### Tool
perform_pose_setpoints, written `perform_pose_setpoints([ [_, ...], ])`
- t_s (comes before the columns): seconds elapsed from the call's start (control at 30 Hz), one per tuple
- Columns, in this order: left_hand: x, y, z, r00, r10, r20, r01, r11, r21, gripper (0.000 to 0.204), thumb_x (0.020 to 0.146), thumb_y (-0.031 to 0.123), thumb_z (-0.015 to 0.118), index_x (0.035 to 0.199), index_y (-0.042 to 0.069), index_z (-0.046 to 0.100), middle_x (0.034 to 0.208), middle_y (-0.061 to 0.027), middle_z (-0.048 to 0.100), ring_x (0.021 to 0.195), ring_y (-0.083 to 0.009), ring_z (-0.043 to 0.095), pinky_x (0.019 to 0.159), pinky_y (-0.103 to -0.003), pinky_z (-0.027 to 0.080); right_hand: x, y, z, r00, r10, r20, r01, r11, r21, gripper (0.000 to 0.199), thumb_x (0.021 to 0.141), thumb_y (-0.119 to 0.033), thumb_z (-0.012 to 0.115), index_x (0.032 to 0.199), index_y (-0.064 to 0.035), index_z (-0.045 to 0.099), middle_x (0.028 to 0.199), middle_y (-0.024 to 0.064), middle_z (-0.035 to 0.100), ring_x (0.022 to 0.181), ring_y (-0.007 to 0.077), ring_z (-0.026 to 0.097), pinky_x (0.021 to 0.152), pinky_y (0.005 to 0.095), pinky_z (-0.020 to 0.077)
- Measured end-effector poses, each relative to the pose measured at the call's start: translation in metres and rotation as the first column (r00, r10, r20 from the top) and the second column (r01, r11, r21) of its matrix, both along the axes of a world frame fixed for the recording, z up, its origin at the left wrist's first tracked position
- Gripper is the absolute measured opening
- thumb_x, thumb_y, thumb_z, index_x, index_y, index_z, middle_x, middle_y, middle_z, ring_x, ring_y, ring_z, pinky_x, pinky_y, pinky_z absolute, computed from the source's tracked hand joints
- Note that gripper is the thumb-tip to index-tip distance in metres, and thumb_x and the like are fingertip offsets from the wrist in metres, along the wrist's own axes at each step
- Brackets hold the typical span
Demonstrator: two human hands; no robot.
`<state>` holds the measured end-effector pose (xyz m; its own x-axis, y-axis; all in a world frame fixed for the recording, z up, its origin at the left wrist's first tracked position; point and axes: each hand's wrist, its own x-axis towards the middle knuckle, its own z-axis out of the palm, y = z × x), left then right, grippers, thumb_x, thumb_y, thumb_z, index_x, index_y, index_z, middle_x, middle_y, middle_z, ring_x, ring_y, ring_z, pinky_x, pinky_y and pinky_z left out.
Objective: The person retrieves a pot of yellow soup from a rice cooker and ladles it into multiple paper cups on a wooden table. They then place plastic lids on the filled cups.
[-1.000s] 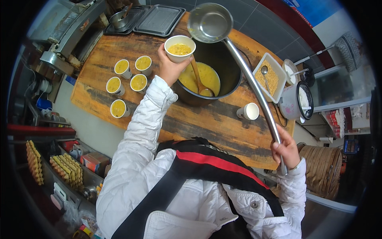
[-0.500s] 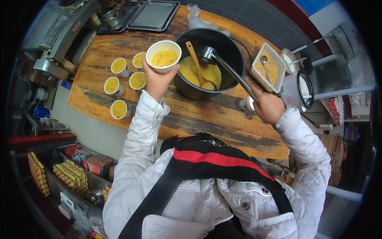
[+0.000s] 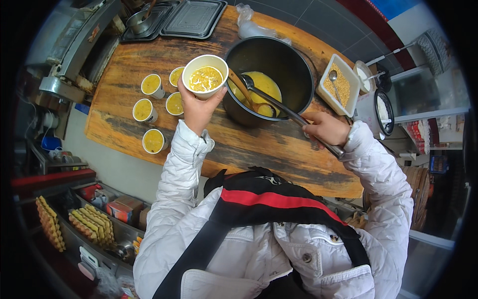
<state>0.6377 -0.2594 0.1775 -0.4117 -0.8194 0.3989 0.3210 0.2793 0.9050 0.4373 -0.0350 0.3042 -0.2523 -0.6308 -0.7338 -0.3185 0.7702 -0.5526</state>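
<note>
In my left hand (image 3: 198,110) is a white paper cup (image 3: 205,75), wrapped by the fingers and holding yellow soup with pale streaks on top. The cup is raised beside the left rim of a big black pot (image 3: 301,74). My right hand (image 3: 326,128) is closed round the long metal handle of a ladle (image 3: 283,107), whose head is down in the pot by the yellow soup (image 3: 266,83). A wooden spoon (image 3: 238,82) leans inside the pot, partly behind the ladle. Left of my left hand stand several filled paper cups (image 3: 153,85) on the wooden table (image 3: 239,149).
Right of the pot are a white tub of yellow grains (image 3: 343,74) with a spoon (image 3: 333,77), and white containers (image 3: 383,107). Dark trays (image 3: 194,19) and a clear plastic bag (image 3: 251,27) lie at the back. Egg cartons (image 3: 92,224) sit at lower left.
The ladle's head has come down and left into the pot, and its handle has slid back past my right hand. Pale streaks now show on the soup in the held cup.
</note>
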Motion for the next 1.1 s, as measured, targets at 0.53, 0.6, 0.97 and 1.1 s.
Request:
perform_pose_setpoints([
  [0.53, -0.013, 0.009, 0.019, 0.999, -0.028, 0.032, 0.03, 0.997, -0.071, 0.076, 0.072, 0.012, 0.081, 0.126, 0.0, 0.029, 0.116, -0.0145, 0.054, 0.105, -0.0213, 0.058, 0.088, -0.032, 0.049, 0.009, 0.121, -0.003, 0.527, -0.436, 0.73, 0.677, 0.734, -0.051, 0.044, 0.096, -0.013, 0.047, 0.137, -0.0021, 0.037, 0.07, 0.0065, 0.051, 0.039, 0.008, 0.041, 0.036, 0.0179, 0.0329],
  [0.6, -0.016, 0.012, 0.018, 0.998, -0.049, 0.033, 0.051, 0.997, -0.064, 0.076, 0.071, 0.013, 0.081, 0.126, 0.0, 0.031, 0.116, -0.0142, 0.054, 0.104, -0.0213, 0.058, 0.088, -0.033, 0.048, 0.016, 0.133, -0.002, 0.523, -0.422, 0.741, 0.705, 0.702, -0.098, 0.045, 0.095, -0.01, 0.044, 0.139, -0.0032, 0.036, 0.07, 0.0061, 0.05, 0.038, 0.007, 0.04, 0.035, 0.018, 0.0324],
  [0.97, -0.055, 0.027, 0.012, 0.993, -0.059, 0.105, 0.064, 0.997, -0.052, 0.08, 0.069, 0.016, 0.083, 0.127, 0.0, 0.031, 0.118, -0.0156, 0.054, 0.107, -0.0226, 0.056, 0.09, -0.034, 0.047, 0.028, 0.168, 0.044, 0.653, -0.393, 0.648, 0.713, 0.607, -0.351, 0.056, 0.085, -0.002, 0.054, 0.139, -0.0008, 0.036, 0.07, 0.0103, 0.053, 0.039, 0.011, 0.046, 0.037, 0.0197, 0.0363],
  [1.1, -0.067, 0.026, 0.015, 0.989, -0.01, 0.15, 0.022, 0.996, -0.083, 0.081, 0.068, 0.015, 0.083, 0.127, 0.0, 0.029, 0.118, -0.0165, 0.053, 0.108, -0.0236, 0.056, 0.09, -0.035, 0.047, 0.034, 0.173, 0.053, 0.685, -0.424, 0.592, 0.706, 0.586, -0.397, 0.057, 0.084, -0.002, 0.057, 0.138, 0.0006, 0.038, 0.072, 0.011, 0.055, 0.039, 0.0106, 0.047, 0.037, 0.0197, 0.037],
])
